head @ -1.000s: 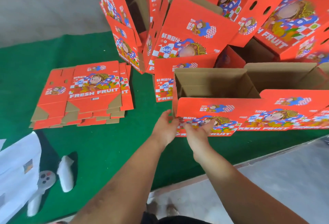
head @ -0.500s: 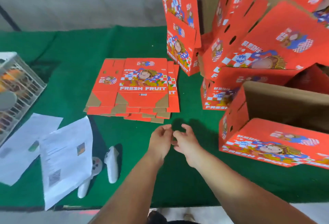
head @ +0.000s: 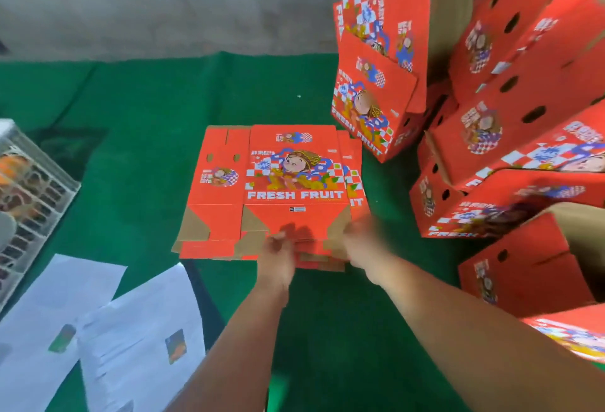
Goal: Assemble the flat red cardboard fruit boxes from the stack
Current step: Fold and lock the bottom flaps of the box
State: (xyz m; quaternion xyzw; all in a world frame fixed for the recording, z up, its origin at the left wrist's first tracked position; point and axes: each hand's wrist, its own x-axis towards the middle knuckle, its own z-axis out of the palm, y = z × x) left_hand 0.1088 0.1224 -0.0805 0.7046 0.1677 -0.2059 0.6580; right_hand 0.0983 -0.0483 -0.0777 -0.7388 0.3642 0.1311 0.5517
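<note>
**Operator:** I've got both hands at the near edge of the stack of flat boxes (head: 278, 195), which lies in the middle of the green tabletop (head: 147, 123). My left hand (head: 276, 256) sits at the front flap of the top blank, fingers bent over the edge, but I can't tell whether that grip has actually closed on the card. My right hand (head: 363, 244) is smeared by motion at the stack's near right corner; its grip I can't read at all.

**Observer:** How do you expect the top sheet to behave?

**Operator:** Light and fairly stiff, I'd judge. It's corrugated card, so it should lift as one panel, though the pre-cut bottom flaps will hinge and flop. The printed face looks smooth, so it could slide off the sheet beneath rather than peel cleanly.

**Observer:** Where would you take hold?

**Operator:** At the near flaps, where the blanks are staggered and the edges show separately. A pinch on the top flap alone, thumb underneath, avoids dragging two sheets. I'd keep clear of the assembled boxes (head: 510, 136) piled to the right, since they lean and a nudge might topple them.
</note>
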